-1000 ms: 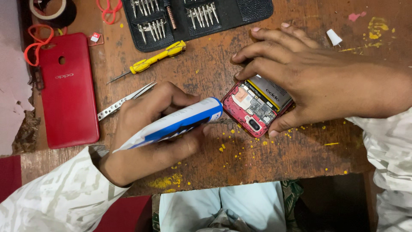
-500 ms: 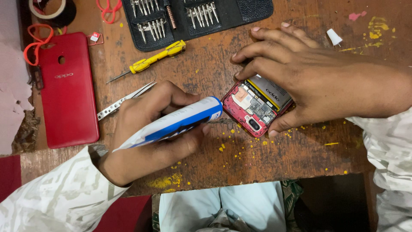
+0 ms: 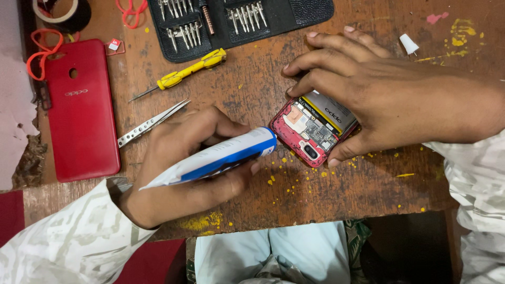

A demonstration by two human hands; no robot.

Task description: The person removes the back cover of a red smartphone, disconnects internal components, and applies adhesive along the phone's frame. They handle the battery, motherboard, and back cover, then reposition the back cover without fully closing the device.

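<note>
While hands (image 3: 184,163) grip, one tube (image 3: 215,158), one phone (image 3: 310,131)

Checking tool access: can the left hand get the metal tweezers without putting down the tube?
Probably not cleanly: the left hand is wrapped around the white and blue tube. The metal tweezers lie unobstructed just beside its knuckles.

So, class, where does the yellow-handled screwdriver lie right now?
In the head view, the yellow-handled screwdriver lies upper left on the wooden table, below the black bit case, above the metal tweezers.
</note>
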